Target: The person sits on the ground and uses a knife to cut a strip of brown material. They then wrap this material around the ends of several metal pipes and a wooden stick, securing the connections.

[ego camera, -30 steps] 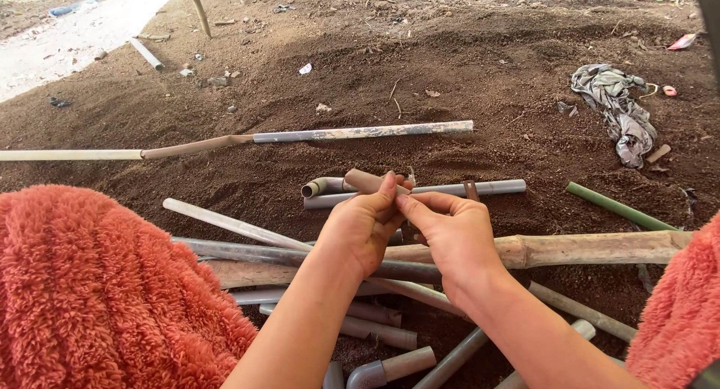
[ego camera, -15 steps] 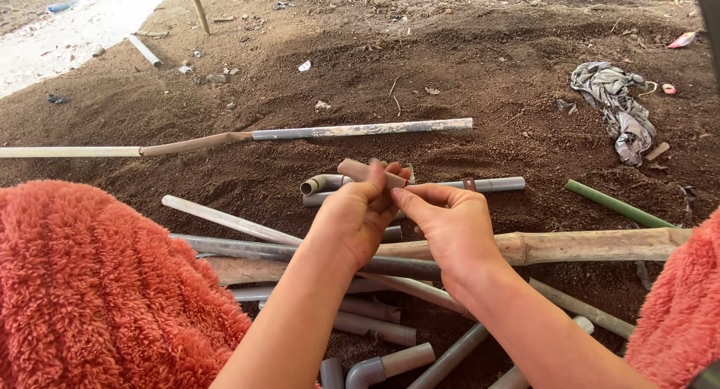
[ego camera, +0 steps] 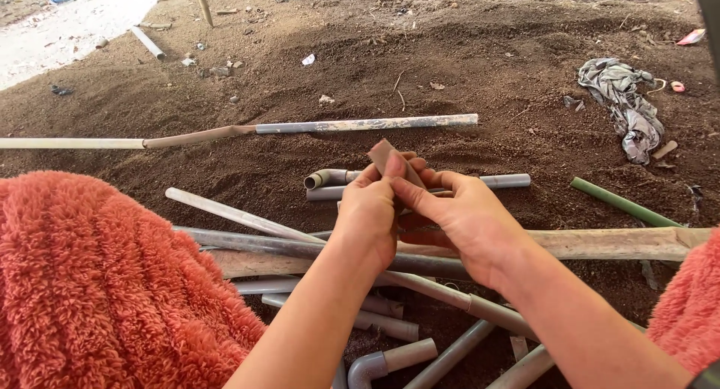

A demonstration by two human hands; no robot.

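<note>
Both hands meet over a pile of pipes on brown soil. My left hand (ego camera: 369,213) and my right hand (ego camera: 461,216) together pinch a short brown pipe piece (ego camera: 384,155), whose upper end sticks up above the fingertips. Its lower part is hidden by the fingers. Just behind it lie a grey pipe elbow (ego camera: 324,178) and a straight grey pipe (ego camera: 504,181). Under my wrists are several grey pipes (ego camera: 247,220) and a thick bamboo pole (ego camera: 607,243).
A long pipe (ego camera: 360,124) lies across the soil farther out. A crumpled grey cloth (ego camera: 626,108) is at the right, a green pipe (ego camera: 619,203) nearby. Orange fluffy fabric (ego camera: 97,284) covers my knees at both sides. An elbow fitting (ego camera: 386,359) lies near the bottom.
The brown pipe piece has turned from lying sideways in my left hand to pointing upward, and my right hand has closed in to pinch it too.
</note>
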